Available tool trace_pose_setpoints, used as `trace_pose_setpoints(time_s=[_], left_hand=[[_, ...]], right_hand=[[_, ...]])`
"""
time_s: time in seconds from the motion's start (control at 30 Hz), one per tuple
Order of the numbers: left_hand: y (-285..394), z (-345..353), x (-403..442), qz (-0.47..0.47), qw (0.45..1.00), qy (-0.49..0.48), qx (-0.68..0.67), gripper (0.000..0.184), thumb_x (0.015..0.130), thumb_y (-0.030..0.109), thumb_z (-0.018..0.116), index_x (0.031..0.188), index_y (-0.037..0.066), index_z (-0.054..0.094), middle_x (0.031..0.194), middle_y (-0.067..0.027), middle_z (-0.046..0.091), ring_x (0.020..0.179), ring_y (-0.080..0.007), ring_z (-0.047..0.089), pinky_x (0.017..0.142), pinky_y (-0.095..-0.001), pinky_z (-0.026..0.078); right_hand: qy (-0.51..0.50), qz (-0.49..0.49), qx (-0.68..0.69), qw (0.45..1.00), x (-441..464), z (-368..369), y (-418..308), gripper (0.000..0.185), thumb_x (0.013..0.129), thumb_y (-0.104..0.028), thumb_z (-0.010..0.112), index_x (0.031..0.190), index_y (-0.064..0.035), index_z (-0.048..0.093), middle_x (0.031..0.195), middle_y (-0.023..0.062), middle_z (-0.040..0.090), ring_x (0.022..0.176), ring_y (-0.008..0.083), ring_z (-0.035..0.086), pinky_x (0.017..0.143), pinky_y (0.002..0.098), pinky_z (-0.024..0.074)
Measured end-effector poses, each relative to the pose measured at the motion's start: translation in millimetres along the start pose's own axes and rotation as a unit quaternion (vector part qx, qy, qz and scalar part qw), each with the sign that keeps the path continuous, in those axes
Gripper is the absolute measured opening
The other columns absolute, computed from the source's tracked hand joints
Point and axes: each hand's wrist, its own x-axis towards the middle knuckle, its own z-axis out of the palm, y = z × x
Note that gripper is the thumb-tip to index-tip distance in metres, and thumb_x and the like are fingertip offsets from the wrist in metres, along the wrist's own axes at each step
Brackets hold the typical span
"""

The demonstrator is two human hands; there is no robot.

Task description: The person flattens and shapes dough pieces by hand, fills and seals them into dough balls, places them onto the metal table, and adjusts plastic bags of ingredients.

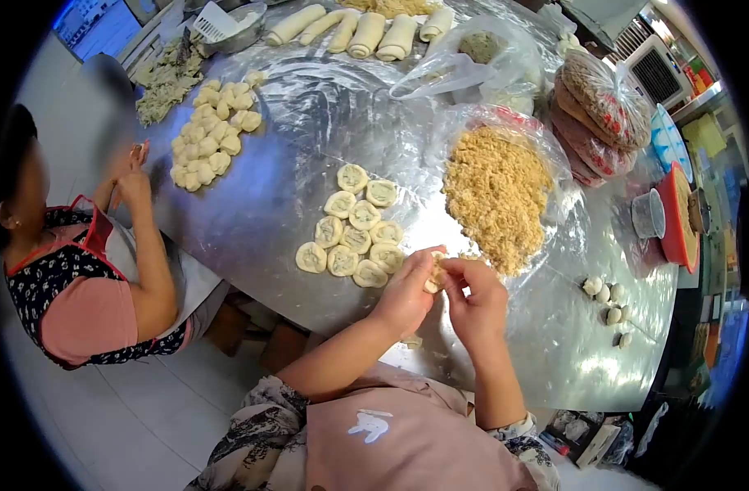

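Between my two hands is a small piece of dough (433, 283), pale and round, held above the table's near edge. My left hand (407, 290) is wrapped around its left side. The fingers of my right hand (475, 304) pinch its right edge, and crumbs of filling seem to show inside it. Just left of my hands lie several flattened dough rounds (356, 240) in loose rows. Beyond my right hand, a heap of crumbly golden filling (497, 192) spreads over a clear plastic bag.
A co-worker (88, 278) sits at the left, hands together over the table edge. Dough pieces (207, 139) are clustered nearby, with dough rolls (366, 34) at the back. Filled bags (595, 114), a red basin (677, 217) and small dough balls (613, 315) are at the right.
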Motion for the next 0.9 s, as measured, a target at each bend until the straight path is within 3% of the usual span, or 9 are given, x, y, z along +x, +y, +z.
trace_pose_setpoints(time_s=[0.1, 0.23, 0.4, 0.5, 0.57, 0.67, 0.7, 0.77, 0.9], left_hand=[[1, 5, -3, -0.036, 0.991, 0.031, 0.122, 0.028, 0.099, 0.019, 0.04, 0.124, 0.007, 0.042, 0.112, -0.0087, 0.053, 0.102, -0.0176, 0.052, 0.091, -0.0341, 0.042], [5, 6, -5, -0.027, 0.996, 0.002, 0.081, 0.03, 0.097, 0.016, 0.043, 0.124, 0.005, 0.04, 0.115, -0.011, 0.052, 0.106, -0.0216, 0.052, 0.091, -0.0326, 0.044], [19, 10, -11, -0.049, 0.999, 0.001, -0.021, 0.031, 0.096, 0.013, 0.045, 0.124, -0.001, 0.042, 0.117, -0.0106, 0.051, 0.112, -0.0251, 0.05, 0.102, -0.0362, 0.039], [21, 11, -13, -0.08, 0.996, -0.006, -0.047, 0.031, 0.095, 0.014, 0.046, 0.123, 0.0, 0.046, 0.114, -0.0117, 0.054, 0.11, -0.0233, 0.053, 0.096, -0.0354, 0.043], [10, 6, -12, -0.095, 0.992, -0.056, -0.053, 0.031, 0.094, 0.02, 0.049, 0.122, 0.005, 0.048, 0.113, -0.0077, 0.055, 0.105, -0.0207, 0.056, 0.09, -0.0344, 0.046], [13, 17, -20, -0.118, 0.987, -0.101, -0.044, 0.028, 0.094, 0.022, 0.05, 0.12, 0.01, 0.048, 0.107, -0.0036, 0.056, 0.097, -0.0154, 0.059, 0.083, -0.0264, 0.047], [-4, 6, -13, -0.122, 0.992, -0.038, -0.014, 0.025, 0.094, 0.022, 0.051, 0.117, 0.011, 0.049, 0.1, -0.0003, 0.056, 0.086, -0.0105, 0.059, 0.073, -0.0208, 0.045], [-9, -11, -13, -0.101, 0.988, -0.113, -0.006, 0.022, 0.094, 0.018, 0.05, 0.115, 0.012, 0.05, 0.097, 0.0025, 0.056, 0.078, -0.0058, 0.054, 0.066, -0.0186, 0.041], [-7, -1, -17, -0.097, 0.992, -0.079, 0.024, 0.022, 0.093, 0.013, 0.048, 0.114, 0.012, 0.05, 0.096, 0.0035, 0.055, 0.075, -0.0034, 0.051, 0.065, -0.0184, 0.039]], right_hand=[[0.0, 0.038, 0.046, 0.998, -2, 4, -5, 0.032, 0.078, 0.002, 0.065, 0.108, -0.0063, 0.058, 0.084, 0.0114, 0.065, 0.072, 0.0227, 0.065, 0.065, 0.0301, 0.0528], [-0.025, 0.053, 0.055, 0.997, -5, -6, -10, 0.04, 0.081, 0.004, 0.06, 0.118, -0.0079, 0.053, 0.088, 0.0116, 0.067, 0.076, 0.0223, 0.068, 0.067, 0.0306, 0.0533], [0.146, 0.013, -0.062, 0.987, 3, -21, 35, 0.03, 0.082, -0.003, 0.063, 0.112, -0.0019, 0.055, 0.09, 0.0102, 0.067, 0.084, 0.0221, 0.065, 0.075, 0.031, 0.0505], [0.032, -0.069, -0.103, 0.992, 0, -25, 29, 0.052, 0.076, -0.02, 0.07, 0.12, -0.001, 0.051, 0.121, 0.0167, 0.054, 0.117, 0.0327, 0.048, 0.097, 0.0403, 0.0371], [-0.055, -0.153, -0.064, 0.985, -3, -15, 18, 0.074, 0.077, -0.046, 0.066, 0.129, 0.0004, 0.041, 0.13, 0.0193, 0.046, 0.125, 0.0421, 0.037, 0.103, 0.0474, 0.0291], [-0.044, -0.195, -0.076, 0.977, -8, 4, 25, 0.072, 0.082, -0.053, 0.056, 0.129, 0.0001, 0.041, 0.129, 0.0178, 0.049, 0.125, 0.044, 0.035, 0.103, 0.0491, 0.0271], [-0.042, -0.193, -0.097, 0.976, -9, 7, 28, 0.065, 0.086, -0.054, 0.049, 0.124, -0.0013, 0.044, 0.126, 0.0161, 0.051, 0.125, 0.0432, 0.036, 0.103, 0.0492, 0.0272], [-0.032, -0.218, -0.12, 0.968, -9, 13, 31, 0.062, 0.09, -0.056, 0.04, 0.119, -0.0021, 0.048, 0.121, 0.0143, 0.055, 0.125, 0.0425, 0.038, 0.102, 0.049, 0.0282], [0.022, -0.254, -0.092, 0.963, -10, 16, 18, 0.055, 0.095, -0.05, 0.034, 0.109, -0.0011, 0.055, 0.105, 0.0138, 0.061, 0.123, 0.0418, 0.041, 0.1, 0.0494, 0.03]])
